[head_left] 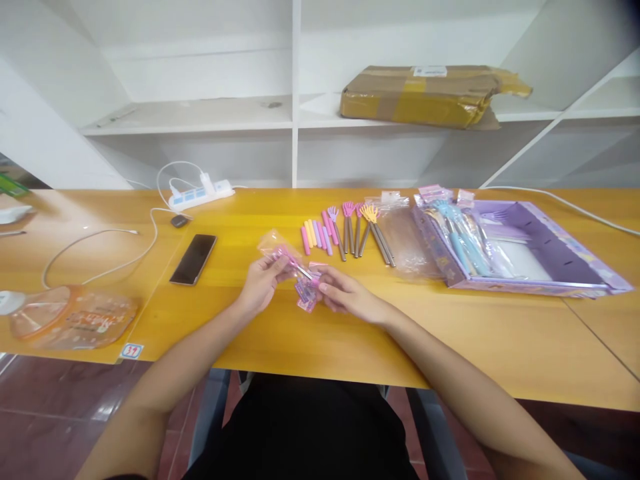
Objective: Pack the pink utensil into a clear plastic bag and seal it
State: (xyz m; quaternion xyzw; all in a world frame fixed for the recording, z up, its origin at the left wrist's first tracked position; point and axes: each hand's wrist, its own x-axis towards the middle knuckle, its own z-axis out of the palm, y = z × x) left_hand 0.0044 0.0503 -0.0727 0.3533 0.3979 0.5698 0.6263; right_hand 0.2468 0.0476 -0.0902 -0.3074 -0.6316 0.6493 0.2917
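My left hand [263,283] is closed on the pink claw end of a back scratcher [304,272], with clear plastic sleeve [274,244] around that end. At the other end, my right hand [348,292] pinches the pink handle. A purple-and-pink printed card [306,297] hangs under it, partly hidden by the fingers. Beyond my hands lies a row of pink, yellow and lilac handle grips [318,236]. Beside them are several metal-stemmed scratchers with lilac, pink and yellow claws [370,213]. Clear plastic bags [407,243] lie to their right.
A purple display box [575,253] at right holds bagged blue scratchers [463,240]. On the left are a phone [194,259], a power strip [203,194], a white cable [100,232] and a large plastic bottle [75,317]. A taped carton [425,97] sits on the shelf behind.
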